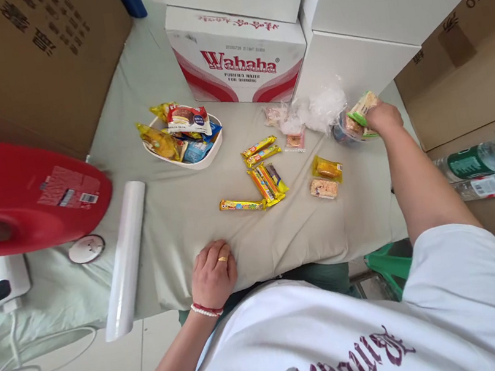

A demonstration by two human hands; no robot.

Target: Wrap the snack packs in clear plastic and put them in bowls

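Note:
At the right of the table, my right hand (386, 120) grips a snack packet (363, 107) with a green and clear wrapper. The packet is just above a clear plastic container (346, 133) with more wrapped snacks inside, partly hidden by the packet and my fingers. My left hand (212, 271) rests on the table's near edge, fingers curled in and holding nothing visible. Near the middle lie several yellow snack sticks (267, 182). A yellow-wrapped cake (327, 168) and a pale crispy snack (323, 188) sit side by side, left of my right forearm.
A white basket (200, 163) is heaped with wrapped snacks. Behind stands a Wahaha water carton (240, 56); crumpled clear plastic (322, 106) lies before the white boxes. On the left are a red jug (29, 187) and a roll of film (126, 259). Bottles (494, 158) are at far right.

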